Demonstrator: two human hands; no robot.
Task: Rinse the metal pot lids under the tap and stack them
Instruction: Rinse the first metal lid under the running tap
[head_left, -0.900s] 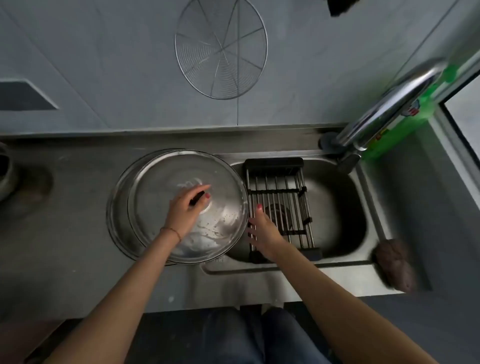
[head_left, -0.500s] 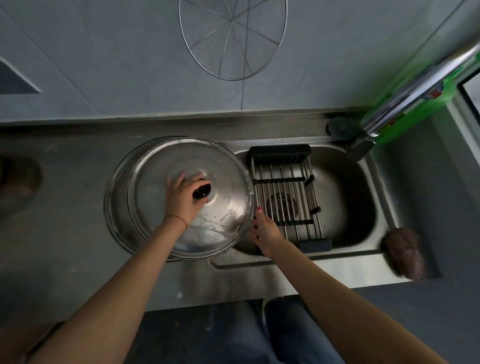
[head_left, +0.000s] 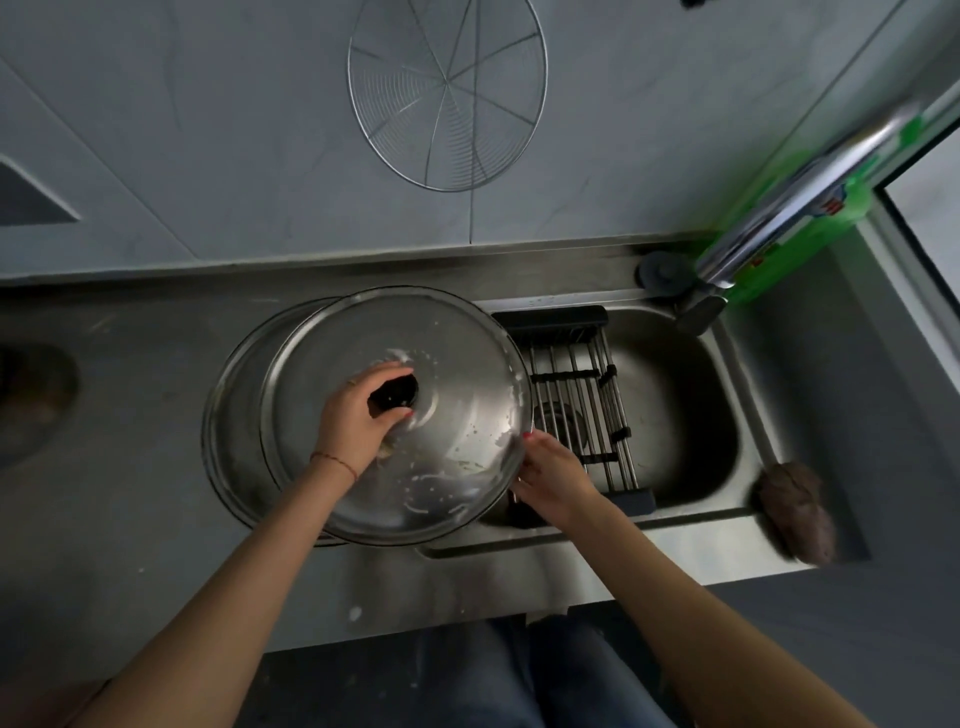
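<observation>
A large metal pot lid with a black knob and white smears on it lies over a second lid, whose rim shows at the left on the steel counter. The upper lid overhangs the left edge of the sink. My left hand is closed around the knob. My right hand holds the lid's lower right rim, fingers under the edge. The tap reaches in from the upper right; no water is visible.
A black-and-wire drain rack spans the sink's left half. A brown scrubber lies on the sink's right rim. A green bottle stands behind the tap. A round wire rack hangs on the wall.
My left hand has closed on the knob. My right hand moved from the rack to the lid's rim. The upper lid has shifted right, over the sink edge.
</observation>
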